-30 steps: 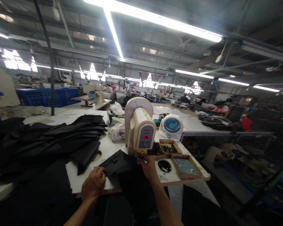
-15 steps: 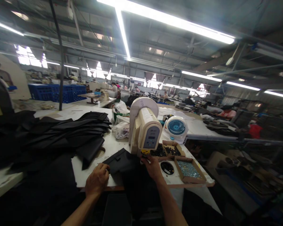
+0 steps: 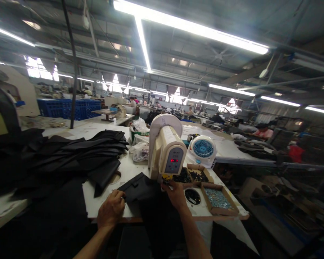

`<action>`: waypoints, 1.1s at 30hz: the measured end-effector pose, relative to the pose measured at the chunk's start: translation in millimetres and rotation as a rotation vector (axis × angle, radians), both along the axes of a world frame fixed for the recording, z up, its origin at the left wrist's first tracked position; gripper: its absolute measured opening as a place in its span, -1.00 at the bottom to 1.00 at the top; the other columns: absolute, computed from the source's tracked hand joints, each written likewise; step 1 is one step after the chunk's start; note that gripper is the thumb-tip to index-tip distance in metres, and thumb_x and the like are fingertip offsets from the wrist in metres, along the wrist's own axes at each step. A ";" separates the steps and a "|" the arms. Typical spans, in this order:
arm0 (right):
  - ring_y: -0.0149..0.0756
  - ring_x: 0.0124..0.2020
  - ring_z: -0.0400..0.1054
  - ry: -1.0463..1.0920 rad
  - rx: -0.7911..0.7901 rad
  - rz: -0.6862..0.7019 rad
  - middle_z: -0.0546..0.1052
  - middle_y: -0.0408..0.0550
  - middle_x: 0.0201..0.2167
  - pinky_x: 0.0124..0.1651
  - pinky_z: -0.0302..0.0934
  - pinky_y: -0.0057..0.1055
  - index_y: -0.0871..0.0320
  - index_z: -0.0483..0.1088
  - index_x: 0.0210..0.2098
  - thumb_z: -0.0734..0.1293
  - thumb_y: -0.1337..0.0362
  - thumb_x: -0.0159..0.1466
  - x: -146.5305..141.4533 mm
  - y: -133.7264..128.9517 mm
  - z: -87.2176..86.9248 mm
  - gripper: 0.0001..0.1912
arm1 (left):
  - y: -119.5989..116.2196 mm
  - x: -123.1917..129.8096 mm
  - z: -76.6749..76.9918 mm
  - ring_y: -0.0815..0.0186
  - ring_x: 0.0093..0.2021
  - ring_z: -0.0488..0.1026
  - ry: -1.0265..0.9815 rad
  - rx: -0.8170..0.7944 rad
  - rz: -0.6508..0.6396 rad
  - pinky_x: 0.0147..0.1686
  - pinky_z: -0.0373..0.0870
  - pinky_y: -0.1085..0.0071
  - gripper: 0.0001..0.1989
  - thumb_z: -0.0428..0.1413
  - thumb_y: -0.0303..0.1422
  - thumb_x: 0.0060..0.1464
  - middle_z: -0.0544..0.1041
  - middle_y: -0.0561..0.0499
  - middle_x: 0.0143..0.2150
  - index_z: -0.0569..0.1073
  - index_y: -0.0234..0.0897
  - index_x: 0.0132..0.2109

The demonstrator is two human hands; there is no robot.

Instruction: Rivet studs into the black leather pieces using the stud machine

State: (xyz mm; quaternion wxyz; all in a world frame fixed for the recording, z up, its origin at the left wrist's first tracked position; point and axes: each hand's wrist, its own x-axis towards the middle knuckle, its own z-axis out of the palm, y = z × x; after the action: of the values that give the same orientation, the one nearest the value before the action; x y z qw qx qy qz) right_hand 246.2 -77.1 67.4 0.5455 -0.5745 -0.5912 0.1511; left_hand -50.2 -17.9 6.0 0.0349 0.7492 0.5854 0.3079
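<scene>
A black fabric piece point(image 3: 135, 187) with a small tab lies on the white table and hangs over its front edge. My left hand point(image 3: 112, 207) is closed on its left edge, fingers curled. Under the head of a cream button-press machine point(image 3: 169, 151), my right hand point(image 3: 175, 193) has its fingertips pinched together beside a yellow part point(image 3: 167, 177). What those fingertips hold is hidden. Red digits glow on the machine's display point(image 3: 174, 160). The fabric runs under the machine head, close to the right fingers.
Black cut pieces point(image 3: 83, 151) are heaped to the left. Right of the machine are a box of bluish metal parts point(image 3: 233, 210), a box of dark parts point(image 3: 198, 175), a round black dish point(image 3: 192, 196) and a small fan point(image 3: 203, 148). Plastic bags point(image 3: 139, 151) stand behind.
The machine's display, dark before, now shows red digits. The camera view has shifted slightly; both hands and the fabric keep nearly the same places.
</scene>
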 end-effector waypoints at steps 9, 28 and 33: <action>0.09 -0.10 0.57 -0.085 -0.023 -0.137 0.68 0.09 -0.20 0.01 0.39 -0.12 0.13 0.65 -0.20 0.44 0.02 0.28 -9.1 -3.1 -4.4 -0.69 | -0.8 -0.3 -2.7 0.26 -0.07 0.47 -0.023 0.021 0.003 -0.15 0.27 0.32 -0.75 -0.06 -0.43 0.27 0.50 0.04 -0.04 0.51 -0.12 -0.11; 0.03 -0.16 0.58 -0.012 0.010 -0.112 0.68 0.02 -0.26 -0.09 0.39 -0.20 0.09 0.64 -0.18 0.42 0.14 0.28 -14.8 -6.9 0.8 -0.78 | 9.2 -4.2 -5.7 0.30 -0.04 0.49 -0.002 -0.043 -0.053 -0.04 0.36 0.38 -0.70 -0.11 -0.44 0.29 0.52 0.01 0.00 0.52 -0.13 -0.11; 0.02 -0.08 0.56 0.061 0.003 0.031 0.68 0.00 -0.17 0.04 0.40 -0.18 0.08 0.66 -0.15 0.44 0.16 0.23 -3.8 -4.0 4.9 -0.76 | 9.0 -8.6 0.1 0.29 -0.02 0.49 0.041 -0.036 -0.151 -0.01 0.39 0.43 -0.77 0.01 -0.48 0.16 0.55 0.05 -0.05 0.53 -0.13 -0.16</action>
State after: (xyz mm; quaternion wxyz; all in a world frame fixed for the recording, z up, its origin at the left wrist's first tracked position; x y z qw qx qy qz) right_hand 242.4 -81.1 72.3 0.5619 -0.5595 -0.5833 0.1761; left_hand -58.8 -8.9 6.1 0.0596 0.7966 0.5331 0.2785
